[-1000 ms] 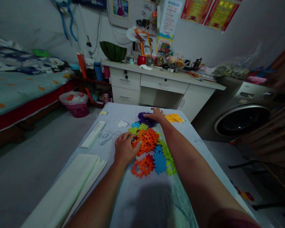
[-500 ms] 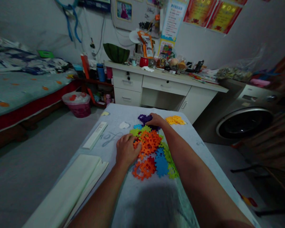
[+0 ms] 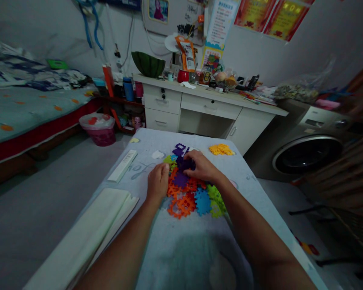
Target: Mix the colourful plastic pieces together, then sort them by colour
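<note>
Right grip (image 3: pixel 201 168) on purple tiles (image 3: pixel 181 179)

puzzle tiles (image 3: pixel 190 192): matt, probably foam | table cover (image 3: pixel 187 249): smooth cloth

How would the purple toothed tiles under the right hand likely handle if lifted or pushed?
The purple tiles look thin, flat and holed, so probably light and stiff. Lying flat on the cloth, they should slide, not roll. Their notched edges meet the orange tiles, so a push may drag neighbours.
</note>
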{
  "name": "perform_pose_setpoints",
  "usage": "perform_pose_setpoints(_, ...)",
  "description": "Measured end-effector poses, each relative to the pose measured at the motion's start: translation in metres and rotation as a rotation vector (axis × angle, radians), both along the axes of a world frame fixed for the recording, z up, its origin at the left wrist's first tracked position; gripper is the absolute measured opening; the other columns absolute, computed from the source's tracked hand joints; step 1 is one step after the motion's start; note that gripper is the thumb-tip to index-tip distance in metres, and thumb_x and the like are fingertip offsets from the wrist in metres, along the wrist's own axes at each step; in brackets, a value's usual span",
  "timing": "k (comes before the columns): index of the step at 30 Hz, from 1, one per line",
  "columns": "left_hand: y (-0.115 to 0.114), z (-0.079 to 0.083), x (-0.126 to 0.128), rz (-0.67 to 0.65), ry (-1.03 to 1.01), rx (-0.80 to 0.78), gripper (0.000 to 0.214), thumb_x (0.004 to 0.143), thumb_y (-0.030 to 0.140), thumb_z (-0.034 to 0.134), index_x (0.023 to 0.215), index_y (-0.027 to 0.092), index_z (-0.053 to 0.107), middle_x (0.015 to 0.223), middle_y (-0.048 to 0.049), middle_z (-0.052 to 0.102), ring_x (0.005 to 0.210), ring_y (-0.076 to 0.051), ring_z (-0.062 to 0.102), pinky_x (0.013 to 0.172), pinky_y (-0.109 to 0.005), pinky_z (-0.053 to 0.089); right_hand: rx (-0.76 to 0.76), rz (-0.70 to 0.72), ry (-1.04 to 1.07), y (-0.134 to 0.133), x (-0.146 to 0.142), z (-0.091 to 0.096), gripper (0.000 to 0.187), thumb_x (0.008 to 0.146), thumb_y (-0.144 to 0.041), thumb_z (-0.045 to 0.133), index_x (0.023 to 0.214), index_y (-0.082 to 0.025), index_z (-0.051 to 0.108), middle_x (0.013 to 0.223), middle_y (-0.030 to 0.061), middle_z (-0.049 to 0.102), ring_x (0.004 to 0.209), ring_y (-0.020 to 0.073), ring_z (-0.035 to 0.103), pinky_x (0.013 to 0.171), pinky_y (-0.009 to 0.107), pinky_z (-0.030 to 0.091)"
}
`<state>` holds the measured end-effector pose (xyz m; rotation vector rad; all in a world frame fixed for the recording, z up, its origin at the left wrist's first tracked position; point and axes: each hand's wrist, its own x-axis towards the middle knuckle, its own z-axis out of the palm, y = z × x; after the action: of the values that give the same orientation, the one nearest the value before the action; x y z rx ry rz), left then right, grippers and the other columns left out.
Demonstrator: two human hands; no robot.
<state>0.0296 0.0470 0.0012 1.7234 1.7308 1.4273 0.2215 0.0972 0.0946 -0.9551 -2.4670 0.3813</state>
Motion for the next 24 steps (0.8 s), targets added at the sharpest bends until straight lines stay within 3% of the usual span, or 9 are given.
perform_pose_setpoints(5, 0.0, -0.002, -0.003, -0.03, -0.14, 0.042, 0.051, 0.098, 0.052, 0.03, 0.106, 0.019, 0.068, 0.11, -0.0093, 0.071, 0.107, -0.024, 0.064, 0.099, -0.041, 0.048, -0.069, 0.246, -0.011, -0.038, -0.018, 0.004, 0.047, 0.072, -0.04, 0.08, 0.108, -0.017, 0.061, 0.11, 0.0097, 0.062, 0.103, 0.0231, 0.056, 0.092, 0.037, 0.046)
perform_pose_setpoints(7, 0.0, -0.002, -0.003, -0.033, -0.167, 0.036, 0.05, 0.097, 0.053, 0.033, 0.107, 0.019, 0.068, 0.11, -0.009, 0.071, 0.106, -0.025, 0.064, 0.099, -0.041, 0.048, -0.112, 0.225, 0.044, -0.036, -0.018, 0.005, 0.036, 0.079, -0.043, 0.074, 0.103, -0.017, 0.063, 0.103, 0.0072, 0.065, 0.096, 0.0203, 0.059, 0.087, 0.033, 0.047)
perform_pose_setpoints(11, 0.0, -0.002, -0.002, -0.039, -0.217, 0.029, 0.043, 0.095, 0.052, 0.042, 0.113, 0.02, 0.065, 0.113, -0.0083, 0.07, 0.109, -0.025, 0.064, 0.101, -0.042, 0.048, -0.12, -0.194, 0.195, 0.0, -0.009, 0.002, 0.024, 0.093, -0.038, 0.053, 0.087, -0.017, 0.064, 0.081, 0.0027, 0.065, 0.077, 0.0157, 0.059, 0.076, 0.029, 0.047)
perform_pose_setpoints(13, 0.0, -0.002, -0.001, -0.029, -0.227, 0.029, 0.041, 0.093, 0.051, 0.048, 0.119, 0.022, 0.061, 0.119, -0.0085, 0.068, 0.113, -0.024, 0.063, 0.102, -0.042, 0.047, -0.106, -0.396, 0.161, 0.023, -0.005, -0.005, 0.023, 0.091, -0.037, 0.056, 0.092, -0.017, 0.065, 0.091, 0.0062, 0.068, 0.088, 0.0185, 0.061, 0.082, 0.031, 0.047)
perform_pose_setpoints(15, 0.001, -0.003, -0.001, 0.008, -0.211, 0.031, 0.044, 0.09, 0.049, 0.053, 0.125, 0.023, 0.057, 0.126, -0.01, 0.064, 0.12, -0.025, 0.059, 0.105, -0.043, 0.045, -0.214, -0.476, 0.059, 0.039, -0.004, -0.014, 0.033, 0.087, -0.043, 0.063, 0.106, -0.016, 0.066, 0.108, 0.0111, 0.069, 0.101, 0.0226, 0.062, 0.089, 0.035, 0.047)
perform_pose_setpoints(17, 0.001, -0.003, -0.001, 0.035, -0.18, 0.038, 0.045, 0.089, 0.049, 0.054, 0.125, 0.022, 0.057, 0.128, -0.011, 0.062, 0.123, -0.026, 0.057, 0.108, -0.045, 0.042, -0.371, -0.424, -0.019, 0.043, -0.006, -0.02, 0.048, 0.084, -0.05, 0.066, 0.119, -0.017, 0.062, 0.119, 0.013, 0.067, 0.107, 0.0243, 0.062, 0.092, 0.036, 0.047)
perform_pose_setpoints(19, 0.001, -0.002, -0.002, 0.023, -0.156, 0.051, 0.04, 0.09, 0.048, 0.052, 0.118, 0.021, 0.061, 0.123, -0.0104, 0.064, 0.12, -0.026, 0.057, 0.108, -0.045, 0.042, -0.436, -0.325, -0.03, 0.037, -0.01, -0.021, 0.057, 0.083, -0.052, 0.068, 0.127, -0.018, 0.058, 0.12, 0.012, 0.067, 0.106, 0.0237, 0.064, 0.093, 0.037, 0.048)
perform_pose_setpoints(24, 0.0, 0.002, -0.003, -0.007, -0.21, 0.068, 0.036, 0.091, 0.048, 0.049, 0.107, 0.021, 0.066, 0.114, -0.0077, 0.066, 0.114, -0.024, 0.059, 0.105, -0.042, 0.044, -0.24, -0.162, 0.033, -0.002, -0.015, -0.009, 0.065, 0.078, -0.035, 0.074, 0.137, -0.018, 0.05, 0.126, 0.0124, 0.063, 0.113, 0.0238, 0.06, 0.102, 0.042, 0.044)
